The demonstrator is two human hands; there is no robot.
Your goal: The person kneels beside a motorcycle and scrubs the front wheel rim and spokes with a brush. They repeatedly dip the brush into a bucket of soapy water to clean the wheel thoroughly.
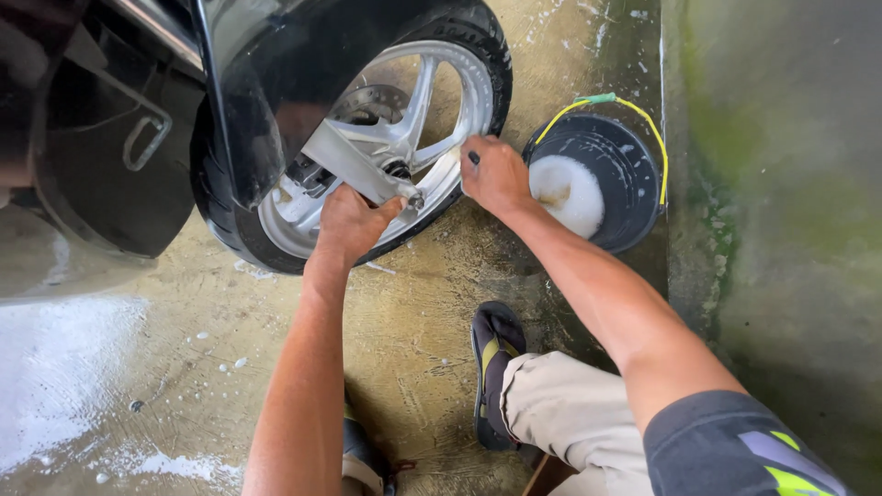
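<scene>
Hands work on a scooter wheel [367,156] with a silver rim. The left hand [349,223] rests curled on the rim by the axle. The right hand [496,174] grips a small dark thing, pressed to the rim beside a soapy black bucket [634,174]

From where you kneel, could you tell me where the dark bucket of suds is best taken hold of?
Take the dark bucket by its yellow wire handle, coming from above on the far side. The handle lies folded along the far rim, and its green grip sits clear of the foam.
</scene>
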